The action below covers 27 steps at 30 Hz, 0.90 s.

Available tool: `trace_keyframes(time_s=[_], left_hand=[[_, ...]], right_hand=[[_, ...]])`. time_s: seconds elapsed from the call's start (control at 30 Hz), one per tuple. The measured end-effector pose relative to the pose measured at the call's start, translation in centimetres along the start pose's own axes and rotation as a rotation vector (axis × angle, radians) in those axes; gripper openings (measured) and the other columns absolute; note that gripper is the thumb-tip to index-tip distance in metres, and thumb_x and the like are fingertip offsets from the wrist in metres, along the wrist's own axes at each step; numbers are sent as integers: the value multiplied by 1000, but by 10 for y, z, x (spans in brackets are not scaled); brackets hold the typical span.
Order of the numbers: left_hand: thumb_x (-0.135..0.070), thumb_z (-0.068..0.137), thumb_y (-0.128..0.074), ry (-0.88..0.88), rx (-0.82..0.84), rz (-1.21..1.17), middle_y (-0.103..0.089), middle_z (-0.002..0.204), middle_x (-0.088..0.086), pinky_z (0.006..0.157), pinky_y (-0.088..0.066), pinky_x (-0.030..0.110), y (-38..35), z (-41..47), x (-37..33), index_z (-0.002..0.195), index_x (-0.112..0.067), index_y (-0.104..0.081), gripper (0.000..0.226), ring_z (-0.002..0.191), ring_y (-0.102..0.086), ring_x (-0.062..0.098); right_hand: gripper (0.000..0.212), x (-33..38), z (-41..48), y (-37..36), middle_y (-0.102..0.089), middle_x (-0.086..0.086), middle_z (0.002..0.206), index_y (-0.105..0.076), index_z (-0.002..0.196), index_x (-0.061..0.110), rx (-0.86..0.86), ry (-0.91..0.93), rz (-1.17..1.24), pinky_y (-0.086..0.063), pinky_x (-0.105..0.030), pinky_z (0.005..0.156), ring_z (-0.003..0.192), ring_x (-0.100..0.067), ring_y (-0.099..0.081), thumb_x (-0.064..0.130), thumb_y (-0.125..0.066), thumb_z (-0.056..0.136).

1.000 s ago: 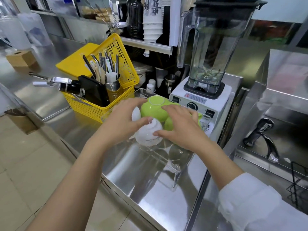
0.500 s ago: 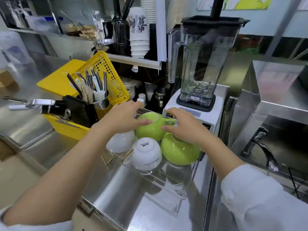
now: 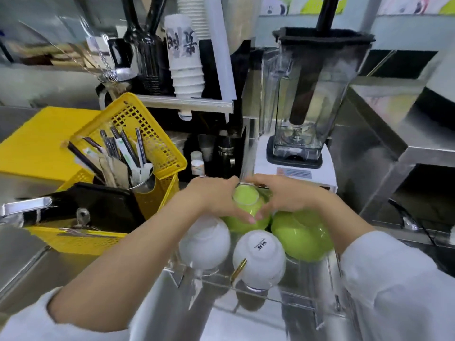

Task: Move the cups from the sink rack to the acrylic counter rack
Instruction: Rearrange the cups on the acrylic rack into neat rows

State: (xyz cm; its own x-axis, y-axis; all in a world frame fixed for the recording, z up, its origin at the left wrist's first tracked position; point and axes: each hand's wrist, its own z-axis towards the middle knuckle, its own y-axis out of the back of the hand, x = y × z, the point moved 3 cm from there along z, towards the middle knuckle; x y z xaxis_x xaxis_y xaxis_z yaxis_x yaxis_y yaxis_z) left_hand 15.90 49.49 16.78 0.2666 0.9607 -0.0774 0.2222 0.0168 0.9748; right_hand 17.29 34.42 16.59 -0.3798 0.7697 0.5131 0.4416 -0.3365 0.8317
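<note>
Clearly, both hands, left hand [image 3: 216, 200] and right hand [image 3: 283, 198], clasp the inverted green cup [image 3: 246, 207] at the acrylic rack's [image 3: 290, 299] back row; releasing carelessly could knock the crowded neighbouring cups.

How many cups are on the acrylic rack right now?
4: green cup at back between both hands, green cup at right, white cup front left, white cup front centre. Others may be hidden.

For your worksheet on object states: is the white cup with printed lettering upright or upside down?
Upside down. The white cup shows its base, with the printed mark, facing up; its mouth faces down onto the rack.
</note>
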Motion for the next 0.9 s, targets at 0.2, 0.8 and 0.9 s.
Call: trace_keyframes(time_s=[0.2, 0.8, 0.9], left_hand=[[-84, 45, -58, -62, -104, -1, -62, 106, 3, 70, -33, 38, -6, 4, 2, 90, -20, -31, 83, 97, -59, 27], [-48, 53, -82, -131, -79, -298, -56, 119, -1, 88, -47, 41, -1, 0, 44, 126, -29, -45, 84, 105, -53, 20], [-42, 54, -84, -68, -115, -352, -65, 99, 1, 74, -51, 35, 0, -6, 56, 123, -26, -52, 78, 88, -59, 20]], right_hand=[[82, 1, -1, -1, -50, 6, 134, -37, 131, 31, -13, -42, -109, -38, -43, 101, 119, -19, -47, 38, -79, 61], [82, 12, 19, -18, -53, 1, 123, -36, 127, 35, -3, -28, -40, -45, -43, 93, 109, -21, -52, 64, -69, 57], [80, 14, 21, -19, -53, -1, 122, -37, 126, 33, -34, -36, -40, -48, -40, 84, 104, -21, -53, 65, -67, 59]])
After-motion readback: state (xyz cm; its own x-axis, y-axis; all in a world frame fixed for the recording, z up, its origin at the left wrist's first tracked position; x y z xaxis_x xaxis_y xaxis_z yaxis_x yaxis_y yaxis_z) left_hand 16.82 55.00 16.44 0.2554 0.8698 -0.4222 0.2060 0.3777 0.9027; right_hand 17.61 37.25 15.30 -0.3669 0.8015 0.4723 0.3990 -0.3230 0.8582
